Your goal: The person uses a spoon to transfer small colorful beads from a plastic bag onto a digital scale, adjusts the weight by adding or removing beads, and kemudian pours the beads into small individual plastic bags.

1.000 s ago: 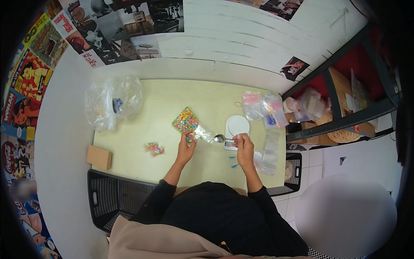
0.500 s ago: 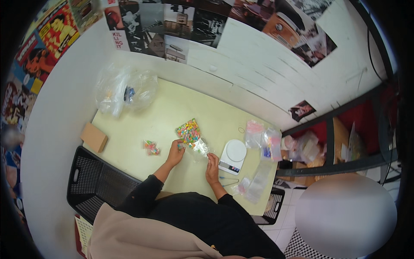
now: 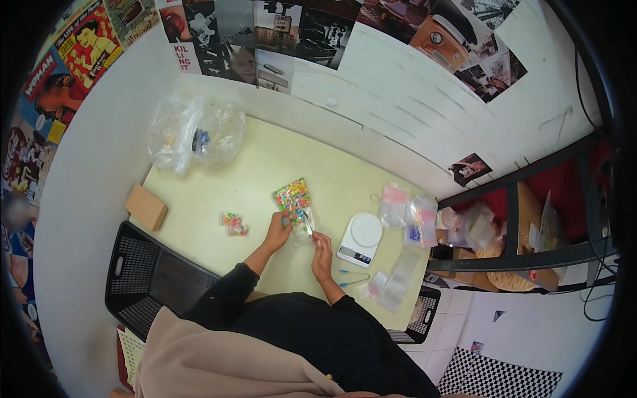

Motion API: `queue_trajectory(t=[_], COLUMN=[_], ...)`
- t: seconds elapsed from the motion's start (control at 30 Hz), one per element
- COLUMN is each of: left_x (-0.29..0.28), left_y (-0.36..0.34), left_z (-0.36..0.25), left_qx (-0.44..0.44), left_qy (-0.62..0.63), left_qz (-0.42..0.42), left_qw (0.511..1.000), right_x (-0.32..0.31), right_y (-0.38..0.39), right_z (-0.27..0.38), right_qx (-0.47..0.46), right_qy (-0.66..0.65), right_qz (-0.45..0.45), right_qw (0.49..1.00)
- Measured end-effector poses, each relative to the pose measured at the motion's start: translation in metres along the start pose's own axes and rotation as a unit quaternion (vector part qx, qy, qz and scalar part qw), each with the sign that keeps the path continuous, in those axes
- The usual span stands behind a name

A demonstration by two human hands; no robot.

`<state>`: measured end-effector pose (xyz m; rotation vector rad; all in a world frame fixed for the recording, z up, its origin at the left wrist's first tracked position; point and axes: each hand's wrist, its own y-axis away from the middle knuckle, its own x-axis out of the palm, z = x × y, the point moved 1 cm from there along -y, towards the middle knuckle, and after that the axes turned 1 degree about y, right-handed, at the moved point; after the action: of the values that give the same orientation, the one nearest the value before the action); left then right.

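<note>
A clear plastic bag of small multicoloured candies (image 3: 292, 194) lies at the middle of the table, its transparent end toward me. My left hand (image 3: 278, 230) is closed at the bag's left side, and coloured bits show at its fingertips. Whether any of these are loose is too small to tell. With bent fingers my right hand (image 3: 322, 253) pinches the bag's clear near end. To the left lies a smaller clear packet of coloured sweets (image 3: 234, 224), apart from both hands. A white kitchen scale (image 3: 360, 239) stands right of my right hand.
Clear packets (image 3: 420, 219) and flat plastic sleeves (image 3: 403, 278) lie along the table's right side. Blue-tipped tweezers (image 3: 353, 276) rest below the scale. At left are a brown box (image 3: 146, 207) and a black crate (image 3: 159, 278). A large crumpled plastic bag (image 3: 197, 136) sits at the far-left corner.
My hands have come a little closer together at the bag, the right one moving left. The bag's clear end looks narrower. A large blurred shape at the lower right is gone.
</note>
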<state>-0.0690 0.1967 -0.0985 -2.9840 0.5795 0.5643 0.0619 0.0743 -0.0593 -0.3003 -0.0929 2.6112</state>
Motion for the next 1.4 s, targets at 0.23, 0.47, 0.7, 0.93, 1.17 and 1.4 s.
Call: queue_trajectory(t=[0.23, 0.47, 0.7, 0.93, 1.17, 1.4], left_x=[-0.005, -0.008, 0.002, 0.000, -0.009, -0.024], left_y=[0.001, 0.011, 0.019, 0.018, 0.026, 0.039], left_z=[-0.007, -0.016, -0.004, -0.007, -0.013, -0.046], left_qx=[-0.035, -0.071, -0.102, -0.078, -0.035, 0.013], left_qy=[0.036, 0.065, 0.083, 0.080, 0.059, 0.025], left_qz=[0.022, 0.048, 0.047, 0.049, 0.057, 0.085], left_qw=[0.998, 0.994, 0.990, 0.992, 0.996, 0.996], right_x=[0.003, -0.023, -0.016, -0.010, -0.035, -0.076], right_y=[0.005, 0.005, 0.014, 0.016, 0.015, 0.021], right_z=[0.003, 0.006, 0.002, -0.011, -0.018, -0.011], right_qx=[0.080, 0.039, 0.009, 0.193, 0.214, 0.207], right_qy=[-0.117, -0.021, 0.037, -0.128, -0.245, -0.186], right_qz=[-0.003, -0.036, -0.024, -0.039, -0.102, -0.147], right_qw=[0.990, 0.998, 0.999, 0.972, 0.940, 0.949])
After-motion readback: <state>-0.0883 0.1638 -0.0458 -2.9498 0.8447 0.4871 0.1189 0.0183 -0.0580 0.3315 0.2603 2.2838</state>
